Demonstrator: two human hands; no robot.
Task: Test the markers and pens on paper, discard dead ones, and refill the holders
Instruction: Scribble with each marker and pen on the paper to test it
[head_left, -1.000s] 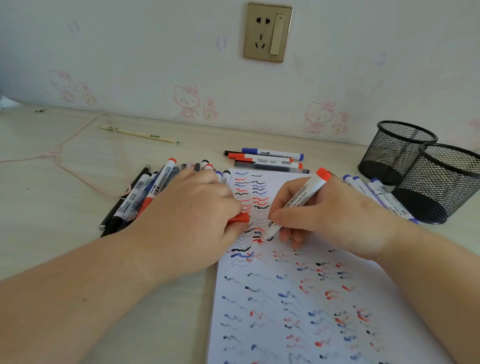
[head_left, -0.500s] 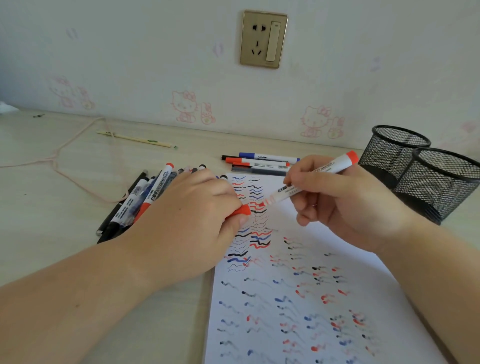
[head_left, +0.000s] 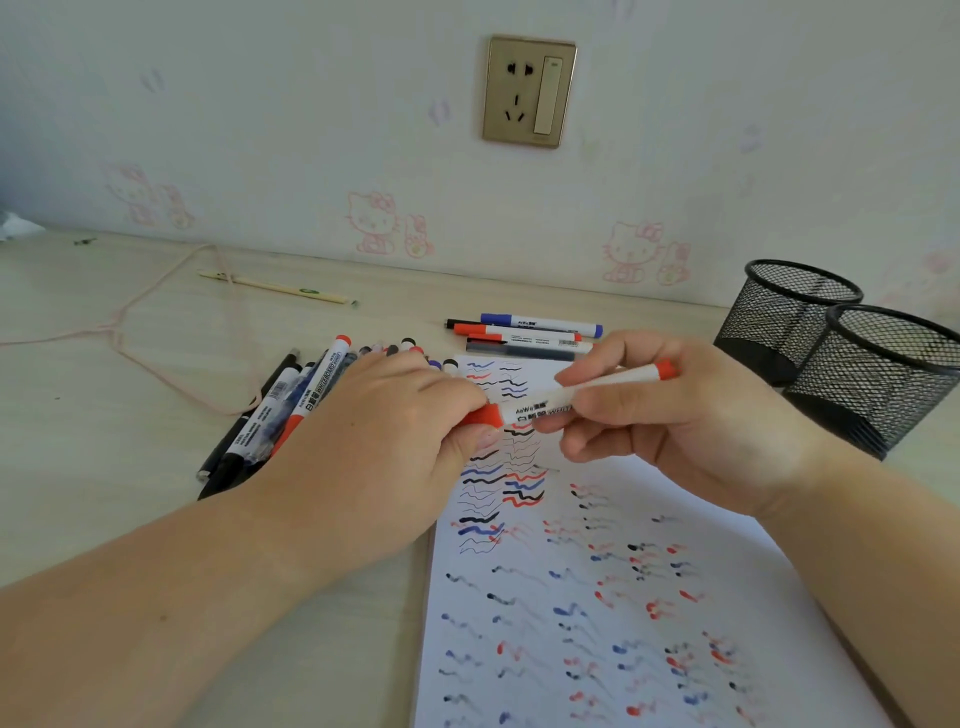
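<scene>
A white sheet of paper (head_left: 597, 613) covered in red, blue and black squiggles lies in front of me. My right hand (head_left: 685, 421) grips a white marker with red ends (head_left: 550, 405) just above the paper's top. My left hand (head_left: 379, 452) pinches the marker's red cap (head_left: 480, 415), which sits on the marker's tip. A pile of markers and pens (head_left: 291, 405) lies to the left, partly under my left hand. Three more markers (head_left: 524, 335) lie beyond the paper. Two black mesh holders (head_left: 862, 364) stand at the right.
A pink cord (head_left: 156, 332) loops across the desk at the left, and a pale pencil (head_left: 280, 287) lies near the wall. A wall socket (head_left: 530, 91) is above the desk. The wall runs along the desk's far edge.
My right hand lifted the marker off the paper and turned it level. The marker's tip met the red cap held in my left hand.
</scene>
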